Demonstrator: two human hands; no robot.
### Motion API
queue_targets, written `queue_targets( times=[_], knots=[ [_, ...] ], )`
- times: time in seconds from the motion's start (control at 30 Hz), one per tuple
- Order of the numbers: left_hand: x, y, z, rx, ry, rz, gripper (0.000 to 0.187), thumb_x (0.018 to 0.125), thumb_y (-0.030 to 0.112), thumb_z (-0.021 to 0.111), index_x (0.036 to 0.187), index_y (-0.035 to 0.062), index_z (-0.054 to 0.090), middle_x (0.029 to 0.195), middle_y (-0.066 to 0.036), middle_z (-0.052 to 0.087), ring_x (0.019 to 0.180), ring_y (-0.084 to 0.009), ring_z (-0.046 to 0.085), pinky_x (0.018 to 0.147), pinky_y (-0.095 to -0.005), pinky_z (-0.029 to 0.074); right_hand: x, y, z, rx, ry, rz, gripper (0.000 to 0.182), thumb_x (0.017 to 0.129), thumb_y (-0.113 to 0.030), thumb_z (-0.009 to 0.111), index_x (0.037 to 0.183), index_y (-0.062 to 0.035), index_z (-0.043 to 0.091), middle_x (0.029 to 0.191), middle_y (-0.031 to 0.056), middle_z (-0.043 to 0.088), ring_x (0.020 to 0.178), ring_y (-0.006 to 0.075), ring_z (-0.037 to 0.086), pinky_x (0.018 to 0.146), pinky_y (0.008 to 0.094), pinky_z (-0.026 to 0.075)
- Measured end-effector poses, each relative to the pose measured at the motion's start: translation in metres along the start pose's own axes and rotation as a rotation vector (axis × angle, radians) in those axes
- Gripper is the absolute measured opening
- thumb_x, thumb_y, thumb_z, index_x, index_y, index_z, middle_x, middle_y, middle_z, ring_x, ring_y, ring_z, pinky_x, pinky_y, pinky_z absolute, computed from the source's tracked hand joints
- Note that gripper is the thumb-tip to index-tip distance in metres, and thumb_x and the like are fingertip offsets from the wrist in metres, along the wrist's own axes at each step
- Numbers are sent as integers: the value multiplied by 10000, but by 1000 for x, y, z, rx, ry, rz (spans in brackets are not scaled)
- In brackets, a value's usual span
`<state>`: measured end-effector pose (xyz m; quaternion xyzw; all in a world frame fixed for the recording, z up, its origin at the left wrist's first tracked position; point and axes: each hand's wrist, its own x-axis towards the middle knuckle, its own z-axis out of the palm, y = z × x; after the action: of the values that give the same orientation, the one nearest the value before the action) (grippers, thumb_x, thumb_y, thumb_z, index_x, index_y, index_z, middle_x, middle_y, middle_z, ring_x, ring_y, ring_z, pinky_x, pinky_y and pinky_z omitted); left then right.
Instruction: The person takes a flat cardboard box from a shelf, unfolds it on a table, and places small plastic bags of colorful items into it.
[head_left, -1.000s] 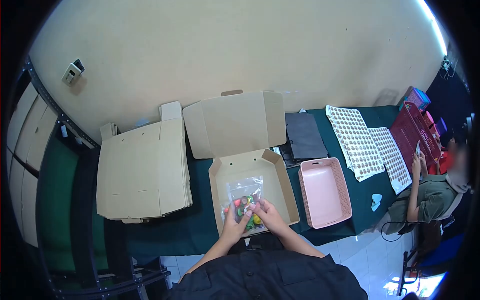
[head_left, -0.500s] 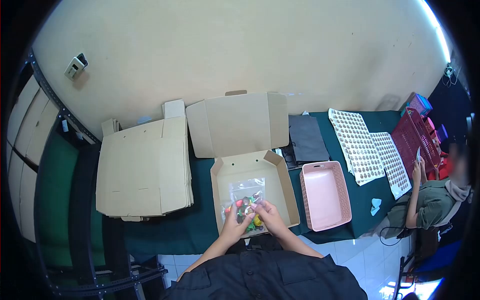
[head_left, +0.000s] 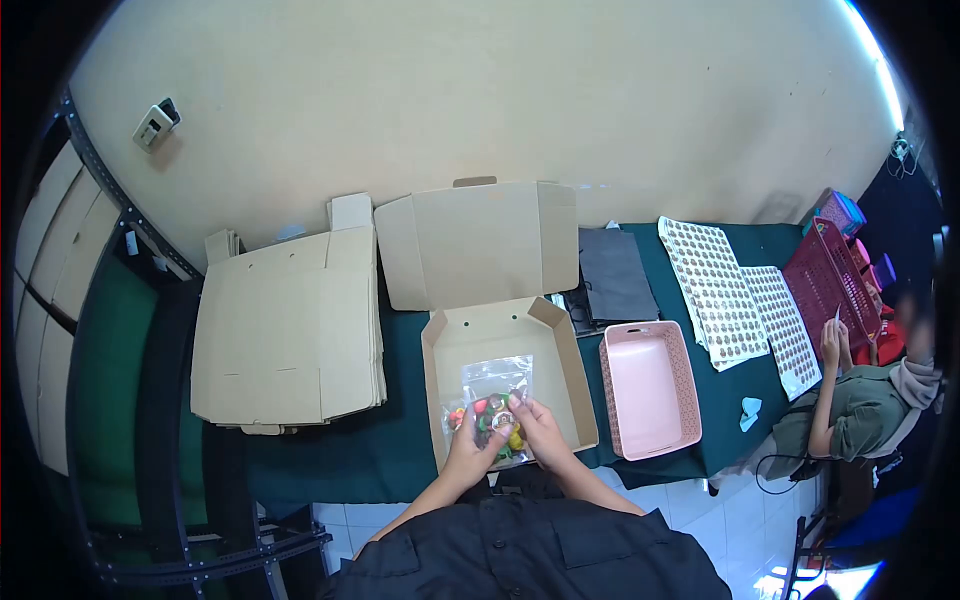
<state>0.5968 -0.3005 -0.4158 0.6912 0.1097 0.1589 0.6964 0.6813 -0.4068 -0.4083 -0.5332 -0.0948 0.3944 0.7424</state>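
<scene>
Left hand (head_left: 468, 448): lower centre of the frame, fingers closed on the lower left edge of the clear bag.
Right hand (head_left: 532, 432): just right of the left one, fingertips pinching the bag's lower right part.
Clear bag (head_left: 495, 385): small see-through pouch with red, green and yellow pieces inside, held between both hands, lying over the floor of the open box.
Open box (head_left: 560, 345): brown cardboard, centre of the frame, lid flap tilted back toward the wall.
Flat cardboard stack (head_left: 285, 335): left of the box, on the dark green table (head_left: 400, 330).
Pink basket (head_left: 650, 385): just right of the box.
Sticker sheets (head_left: 712, 290): upper right, past the basket.
Red crate (head_left: 825, 275): far right edge.
Another person (head_left: 860, 405): seated at the right end of the table, hands raised near the crate.
</scene>
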Motion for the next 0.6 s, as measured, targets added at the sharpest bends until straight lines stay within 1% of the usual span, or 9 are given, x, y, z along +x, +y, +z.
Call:
queue_targets(
  times=[0.07,0.13,0.3,0.37,0.43,0.47,0.5,0.57,0.6],
  knots=[
    [1,-1,2,-139,140,-56,385,854,140,551,1164,-25,395,985,-85,546,899,-134,533,780,-263,431,1,5,-2,-30,-15,24,305,883,-188,525,1114,6,477,938,27,559,814,60,523,714,198,432],
    [2,-8,-3,-111,124,-39,374,868,163,532,1165,-22,400,985,-87,548,894,-132,535,780,-261,431,1,11,2,-114,-57,-158,341,908,-216,478,1166,3,436,985,33,542,862,66,515,744,208,426],
    [0,-7,-5,-74,155,7,369,893,217,497,1173,-8,408,965,-80,553,873,-131,544,779,-257,432,0,8,-4,-46,-175,-79,338,924,-206,440,1191,-1,415,1034,43,530,936,90,504,809,236,415],
    [-1,1,-7,-238,160,-121,366,898,221,488,1173,-6,404,964,-81,544,891,-129,532,777,-252,432,1,10,-7,-42,-200,-8,329,925,-197,437,1189,-3,417,1039,46,532,952,99,504,825,245,413],
    [-3,0,-13,-232,151,-212,375,894,225,498,1175,-3,401,963,-81,542,888,-133,531,773,-251,432,2,12,-6,95,-55,110,330,921,-186,444,1187,6,414,1042,51,538,961,108,512,827,250,419],
    [-4,-2,-15,-224,142,-304,383,889,229,507,1176,-1,397,962,-80,540,886,-138,530,770,-250,432,2,12,-4,94,-55,110,330,921,-186,444,1187,6,414,1042,51,538,961,108,512,827,250,419],
    [-3,-5,-13,-225,143,-304,383,889,229,507,1176,-1,397,962,-80,540,886,-138,530,770,-250,432,2,11,0,-35,-90,-3,327,920,-190,444,1177,11,424,1031,55,545,956,115,523,827,251,423],
    [1,-13,-5,-61,124,20,404,870,202,539,1180,-3,383,943,-73,541,877,-129,531,762,-246,432,2,11,1,-165,-124,-118,325,919,-194,445,1167,16,433,1020,58,552,951,121,534,827,252,427],
    [0,-11,-4,-61,123,21,404,870,202,539,1180,-3,383,943,-73,541,877,-129,531,762,-246,432,2,12,0,-111,-94,-103,311,916,-200,451,1138,19,455,998,61,561,923,125,549,811,251,438]
  ],
)
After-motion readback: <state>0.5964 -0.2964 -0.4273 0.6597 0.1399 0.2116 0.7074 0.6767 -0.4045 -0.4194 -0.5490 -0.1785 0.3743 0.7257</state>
